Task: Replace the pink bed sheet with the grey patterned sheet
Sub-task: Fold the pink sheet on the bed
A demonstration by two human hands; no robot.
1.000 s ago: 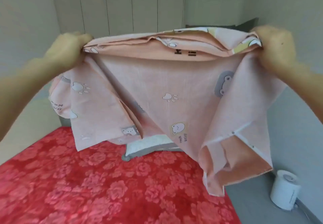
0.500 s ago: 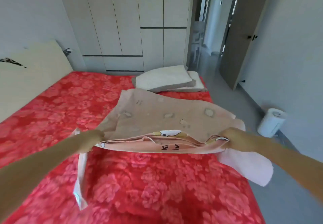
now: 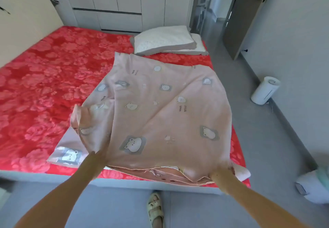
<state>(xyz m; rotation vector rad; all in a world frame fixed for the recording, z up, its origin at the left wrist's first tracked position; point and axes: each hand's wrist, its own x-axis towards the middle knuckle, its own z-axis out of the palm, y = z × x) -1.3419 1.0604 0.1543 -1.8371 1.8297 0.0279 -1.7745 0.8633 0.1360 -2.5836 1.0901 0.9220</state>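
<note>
Already stripped, the pink sheet point(image 3: 160, 113) lay folded at the bed's point(image 3: 35, 85) near right corner, its edge clenched in the right hand point(image 3: 220, 176), while cloth hid the grip of the left hand point(image 3: 97, 158); the grey patterned sheet was unseen.

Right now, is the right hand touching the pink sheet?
Touching. The head view shows the right hand gripping the pink sheet at its near right corner, with fabric bunched over the fingers.

Matt pink cloth sheet point(image 3: 160, 113), plush red floral mattress cover point(image 3: 44, 78), smooth white plastic canister point(image 3: 265, 90).
</note>
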